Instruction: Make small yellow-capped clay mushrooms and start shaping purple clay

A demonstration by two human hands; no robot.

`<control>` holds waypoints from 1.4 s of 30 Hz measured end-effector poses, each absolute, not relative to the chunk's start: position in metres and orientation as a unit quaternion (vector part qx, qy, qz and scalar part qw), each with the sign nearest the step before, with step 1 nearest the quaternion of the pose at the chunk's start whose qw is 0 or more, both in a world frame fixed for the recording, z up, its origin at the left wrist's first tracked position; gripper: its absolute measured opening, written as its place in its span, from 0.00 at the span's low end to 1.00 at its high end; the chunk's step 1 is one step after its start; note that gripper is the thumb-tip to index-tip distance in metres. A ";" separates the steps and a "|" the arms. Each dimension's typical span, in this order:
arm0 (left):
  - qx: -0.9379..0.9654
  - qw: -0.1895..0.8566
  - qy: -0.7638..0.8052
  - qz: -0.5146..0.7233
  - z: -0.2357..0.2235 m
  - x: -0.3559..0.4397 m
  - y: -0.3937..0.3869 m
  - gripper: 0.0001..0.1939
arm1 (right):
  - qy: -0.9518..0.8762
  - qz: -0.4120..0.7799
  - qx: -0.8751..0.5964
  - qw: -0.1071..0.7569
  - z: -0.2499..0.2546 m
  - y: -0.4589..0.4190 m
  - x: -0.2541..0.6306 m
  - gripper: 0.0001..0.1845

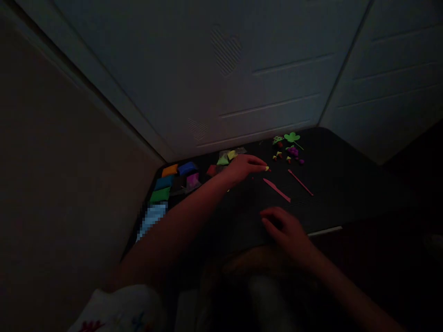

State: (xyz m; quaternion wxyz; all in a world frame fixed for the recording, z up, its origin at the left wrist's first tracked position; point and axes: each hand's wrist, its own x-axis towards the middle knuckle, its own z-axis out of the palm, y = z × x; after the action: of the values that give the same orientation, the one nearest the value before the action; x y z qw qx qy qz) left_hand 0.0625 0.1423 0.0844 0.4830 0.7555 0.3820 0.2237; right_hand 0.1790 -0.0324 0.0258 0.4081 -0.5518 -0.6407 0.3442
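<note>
My left hand (244,167) reaches over the black table, thumb and fingertips closed on a tiny yellow-and-red clay mushroom (267,168). Close to the table's near edge is my right hand (287,230), its fingers curled and the tips nearly meeting the thumb; the dim light hides whether anything is between them. A pink plastic knife (277,190) lies between the two hands. To its right rests a thin pink modelling stick (300,182). Several small clay mushrooms (279,155) stand beyond the knife, beside a purple clay bunch (292,151) and a green clay flower (292,137).
Packets of coloured clay, among them orange (170,170), blue (187,168) and green (160,194), lie at the table's left. More packets (223,158) are behind my left hand. A pale panelled surface (273,87) rises along the far edge. The scene is very dark.
</note>
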 end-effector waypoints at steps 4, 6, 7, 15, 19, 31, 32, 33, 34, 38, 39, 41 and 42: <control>0.756 0.502 0.385 0.169 0.065 0.071 0.163 0.13 | -0.626 0.381 -0.560 0.387 0.032 -0.029 0.184 0.09; 0.756 0.508 0.383 0.152 0.061 0.072 0.172 0.12 | -0.616 0.404 -0.560 0.380 0.036 -0.026 0.187 0.08; 0.756 0.512 0.382 0.144 0.060 0.071 0.176 0.12 | -0.610 0.412 -0.563 0.375 0.037 -0.023 0.188 0.08; 0.803 0.485 0.337 0.077 0.056 0.069 0.215 0.09 | -0.628 0.433 -0.550 0.341 0.030 -0.002 0.198 0.08; 0.817 0.476 0.324 0.031 0.058 0.071 0.230 0.08 | -0.646 0.420 -0.527 0.359 0.028 0.004 0.199 0.09; 0.817 0.498 0.289 0.007 0.041 0.069 0.245 0.09 | -0.652 0.446 -0.480 0.382 0.019 0.007 0.202 0.14; 0.811 0.504 0.298 0.012 0.042 0.068 0.244 0.10 | -0.651 0.447 -0.481 0.380 0.019 0.007 0.203 0.14; 0.803 0.510 0.308 0.016 0.043 0.068 0.243 0.11 | -0.651 0.448 -0.482 0.379 0.019 0.007 0.203 0.14; 0.797 0.512 0.320 0.020 0.044 0.068 0.242 0.12 | -0.650 0.447 -0.484 0.379 0.019 0.007 0.203 0.14; 0.806 0.467 0.362 0.034 0.049 0.068 0.234 0.14 | -0.652 0.442 -0.485 0.380 0.021 0.008 0.202 0.14; 0.813 0.452 0.365 0.038 0.048 0.068 0.232 0.14 | -0.652 0.440 -0.485 0.381 0.021 0.008 0.202 0.14; 0.822 0.439 0.361 0.046 0.046 0.068 0.229 0.14 | -0.653 0.436 -0.485 0.385 0.023 0.008 0.201 0.14; 0.824 0.437 0.357 0.052 0.044 0.068 0.229 0.14 | -0.653 0.431 -0.487 0.388 0.024 0.008 0.201 0.14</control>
State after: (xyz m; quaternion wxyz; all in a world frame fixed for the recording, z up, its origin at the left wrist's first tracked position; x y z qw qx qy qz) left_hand 0.0678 0.2286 0.0441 0.4375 0.8236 0.3573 0.0520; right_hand 0.2012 0.0083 0.0235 0.3883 -0.4866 -0.6535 0.4306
